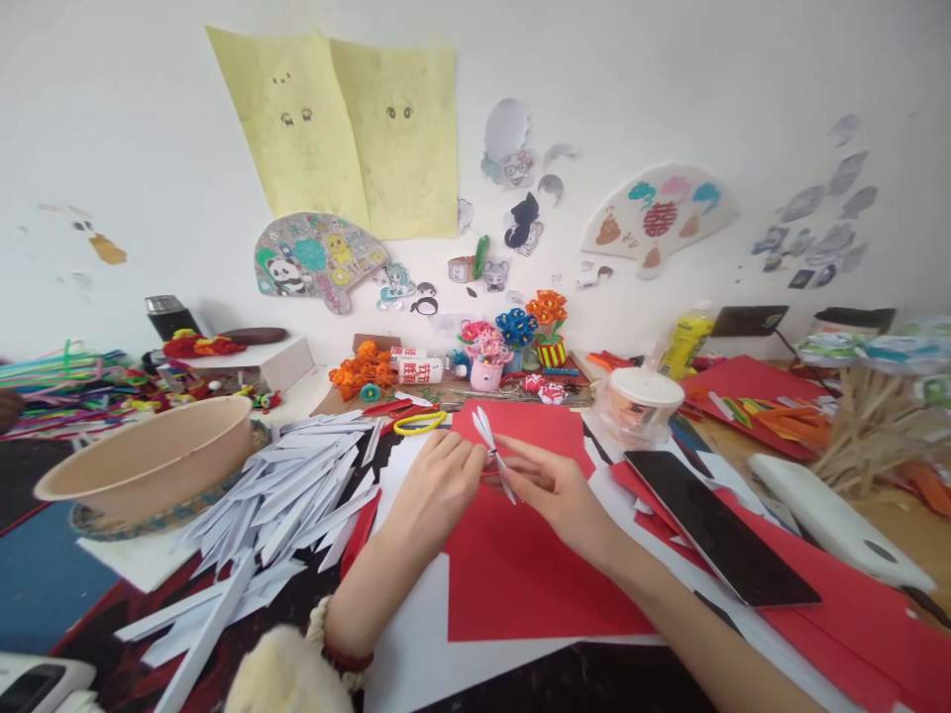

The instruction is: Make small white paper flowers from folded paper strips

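Observation:
Above a red sheet of paper (527, 594), both hands meet at a small folded white paper piece (484, 428), narrow at its dark-looking middle and spread at its ends like a bow. My right hand (554, 490) pinches it between thumb and fingers. Close against its middle is my left hand (444, 475), with fingers curled and closed; what they grip is hidden. Scissors with yellow handles (420, 424) lie just beyond my left hand. To the left is a loose pile of folded white paper strips (286, 495).
A beige basin (149, 465) stands at the left. On the right lie a dark tablet (720, 525), a white elongated device (839, 520) and more red paper (854, 634). A lidded cup (645, 401) and a pink flower pot (486, 372) stand toward the wall.

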The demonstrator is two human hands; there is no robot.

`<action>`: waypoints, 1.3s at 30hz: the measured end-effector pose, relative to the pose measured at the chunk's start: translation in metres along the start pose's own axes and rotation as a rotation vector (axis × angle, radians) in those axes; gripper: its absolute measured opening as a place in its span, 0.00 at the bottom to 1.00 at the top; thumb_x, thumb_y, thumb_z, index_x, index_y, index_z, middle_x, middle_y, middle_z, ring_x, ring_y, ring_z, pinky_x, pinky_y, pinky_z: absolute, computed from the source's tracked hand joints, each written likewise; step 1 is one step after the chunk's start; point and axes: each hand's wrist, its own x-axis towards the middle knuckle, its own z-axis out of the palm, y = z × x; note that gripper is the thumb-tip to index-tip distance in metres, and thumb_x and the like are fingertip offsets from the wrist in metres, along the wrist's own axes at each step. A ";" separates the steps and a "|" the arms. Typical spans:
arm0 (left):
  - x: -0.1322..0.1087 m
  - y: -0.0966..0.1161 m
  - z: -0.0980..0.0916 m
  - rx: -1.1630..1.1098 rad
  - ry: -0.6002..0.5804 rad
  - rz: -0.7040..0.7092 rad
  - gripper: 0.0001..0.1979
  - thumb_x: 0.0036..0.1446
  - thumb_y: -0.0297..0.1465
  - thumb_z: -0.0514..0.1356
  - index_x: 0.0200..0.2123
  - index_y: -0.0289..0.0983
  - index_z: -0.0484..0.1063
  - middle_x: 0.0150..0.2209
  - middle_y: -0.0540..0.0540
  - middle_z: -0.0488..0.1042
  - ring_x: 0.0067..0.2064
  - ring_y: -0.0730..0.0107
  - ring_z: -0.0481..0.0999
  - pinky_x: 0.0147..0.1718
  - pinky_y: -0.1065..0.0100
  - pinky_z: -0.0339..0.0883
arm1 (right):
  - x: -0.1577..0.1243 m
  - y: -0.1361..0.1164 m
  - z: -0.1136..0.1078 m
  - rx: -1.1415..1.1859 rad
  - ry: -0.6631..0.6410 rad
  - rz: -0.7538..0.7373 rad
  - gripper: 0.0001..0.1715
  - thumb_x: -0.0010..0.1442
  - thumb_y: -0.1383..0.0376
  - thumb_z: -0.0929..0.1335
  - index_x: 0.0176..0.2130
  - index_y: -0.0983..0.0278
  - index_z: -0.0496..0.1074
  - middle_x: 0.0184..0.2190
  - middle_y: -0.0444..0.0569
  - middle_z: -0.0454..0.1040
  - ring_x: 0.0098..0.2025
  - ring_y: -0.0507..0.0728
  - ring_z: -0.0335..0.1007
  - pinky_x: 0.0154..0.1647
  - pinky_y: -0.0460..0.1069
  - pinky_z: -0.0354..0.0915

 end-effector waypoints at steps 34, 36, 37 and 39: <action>-0.011 -0.011 -0.005 -0.618 0.041 -0.189 0.10 0.60 0.30 0.58 0.45 0.39 0.72 0.34 0.48 0.77 0.33 0.73 0.75 0.34 0.73 0.66 | -0.006 -0.007 0.001 -0.935 0.276 -0.504 0.07 0.65 0.66 0.63 0.41 0.63 0.70 0.35 0.48 0.69 0.27 0.50 0.68 0.30 0.45 0.66; -0.012 -0.013 -0.002 -0.552 0.060 -0.176 0.09 0.61 0.31 0.56 0.43 0.39 0.72 0.33 0.47 0.77 0.33 0.72 0.74 0.34 0.72 0.65 | -0.007 -0.007 0.002 -0.935 0.255 -0.496 0.08 0.65 0.66 0.62 0.41 0.63 0.70 0.35 0.48 0.68 0.27 0.50 0.68 0.29 0.45 0.66; -0.013 -0.013 -0.001 -0.523 0.065 -0.174 0.09 0.62 0.32 0.56 0.43 0.39 0.73 0.33 0.47 0.77 0.32 0.72 0.74 0.33 0.72 0.65 | -0.007 -0.007 0.002 -0.939 0.244 -0.488 0.08 0.66 0.66 0.62 0.42 0.63 0.70 0.35 0.48 0.68 0.26 0.50 0.68 0.28 0.45 0.66; -0.013 -0.012 0.001 -0.512 0.058 -0.190 0.09 0.62 0.33 0.56 0.42 0.39 0.74 0.32 0.47 0.77 0.32 0.71 0.74 0.33 0.72 0.65 | -0.008 -0.006 0.003 -0.961 0.236 -0.473 0.09 0.66 0.66 0.61 0.42 0.63 0.69 0.35 0.48 0.67 0.26 0.50 0.68 0.28 0.45 0.65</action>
